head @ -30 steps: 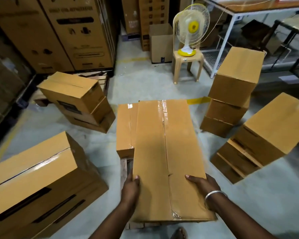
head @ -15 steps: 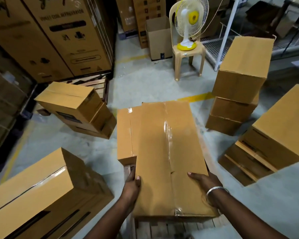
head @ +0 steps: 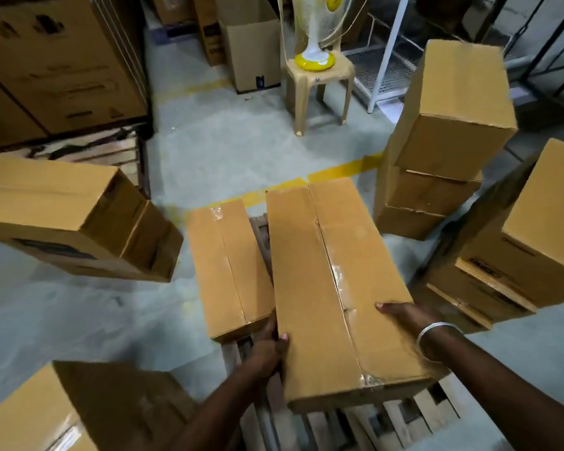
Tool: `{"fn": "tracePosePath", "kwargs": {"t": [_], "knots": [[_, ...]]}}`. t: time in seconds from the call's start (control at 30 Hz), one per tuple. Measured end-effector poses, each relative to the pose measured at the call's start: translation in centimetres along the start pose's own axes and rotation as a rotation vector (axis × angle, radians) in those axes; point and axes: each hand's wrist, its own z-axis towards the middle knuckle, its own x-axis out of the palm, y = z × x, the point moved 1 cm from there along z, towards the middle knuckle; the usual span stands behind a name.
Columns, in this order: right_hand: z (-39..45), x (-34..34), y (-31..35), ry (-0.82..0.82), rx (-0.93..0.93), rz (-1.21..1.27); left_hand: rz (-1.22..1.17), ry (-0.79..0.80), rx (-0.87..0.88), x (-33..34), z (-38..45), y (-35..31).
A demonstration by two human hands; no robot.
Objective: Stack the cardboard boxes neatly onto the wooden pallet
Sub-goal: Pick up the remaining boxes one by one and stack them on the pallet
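Gripping the near end of a long cardboard box, both hands were seen low in the head view. The left hand was curled round the box's left edge, thumb on the top face and fingers tucked down the side. The right hand was laid over the right edge with fingers spread on the top; how far they wrapped down the side could not be told. A bangle was worn on that wrist.

The held box was stretched directly away from the hands, its long axis and taped seam running from the person outward, slightly angled to the left. It was carried over the wooden pallet, whose slats were visible under its near end; whether it had touched down could not be told. Just beside it on the left, a second box was lying on the pallet, roughly parallel, with a narrow wedge of slats showing between them at the far end. The left hand was caught in the gap at the near end, so closing that gap was judged to need the fingers withdrawn first.

Open room was limited: a right stack stood near the far right corner, more boxes were crowded close on the right, and floor was left free only beyond and to the left.
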Motion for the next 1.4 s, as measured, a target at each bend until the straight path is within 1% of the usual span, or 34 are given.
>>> {"fn": "tracePosePath", "kwargs": {"t": [0.07, 0.13, 0.23, 0.33, 0.43, 0.63, 0.77, 0.87, 0.97, 1.03, 1.1, 1.17, 1.23, 1.3, 1.37, 1.4], "knots": [[2.6, 2.2, 1.1, -0.008, 0.017, 0.000, 0.017, 0.012, 0.014, -2.1, 3.5, 0.3], [9.3, 3.5, 0.2, 0.004, -0.026, 0.019, 0.006, -0.005, 0.034, -3.8, 7.6, 1.3], [12.3, 6.3, 2.5, -0.054, -0.088, -0.023, -0.034, -0.027, 0.051, -4.9, 13.5, 3.7], [16.0, 8.3, 4.0, -0.088, -0.137, -0.132, -0.068, -0.073, 0.046, -4.7, 19.6, 7.2], [21.7, 9.2, 3.4, -0.102, -0.171, -0.224, -0.072, -0.123, 0.103, -4.3, 25.1, 10.3], [31.0, 11.3, 0.7, -0.139, -0.270, -0.281, -0.062, -0.163, 0.055, -4.9, 33.6, 15.7], [36.0, 12.6, -0.9, -0.064, -0.318, -0.257, -0.037, -0.189, 0.036, -5.4, 36.6, 17.9], [37.9, 13.9, -1.5, -0.023, -0.342, -0.251, -0.018, -0.204, 0.023, -6.1, 37.9, 19.2], [39.5, 14.7, -2.6, -0.044, -0.385, -0.393, 0.088, -0.179, -0.002, -6.2, 38.6, 19.8], [40.1, 15.2, -3.8, -0.062, -0.360, -0.467, 0.167, -0.196, -0.023, -6.4, 38.9, 20.3], [40.3, 15.8, -4.7, -0.088, -0.347, -0.486, 0.192, -0.195, -0.030, -6.7, 38.7, 20.3], [40.0, 16.1, -5.4, -0.098, -0.358, -0.484, 0.239, -0.172, 0.000, -7.4, 38.5, 20.0], [39.3, 16.5, -6.3, -0.169, -0.357, -0.513, 0.384, -0.212, 0.056, -8.5, 38.5, 19.6], [37.9, 17.6, -7.5, -0.361, -0.300, -0.498, 0.559, -0.337, 0.139, -9.6, 38.9, 19.5], [36.3, 19.3, -9.7, -0.564, -0.126, -0.306, 0.733, -0.403, 0.128, -10.2, 39.0, 19.6], [35.5, 20.3, -10.9, -0.607, -0.022, -0.204, 0.785, -0.412, 0.100, -10.3, 39.0, 19.6]]}}
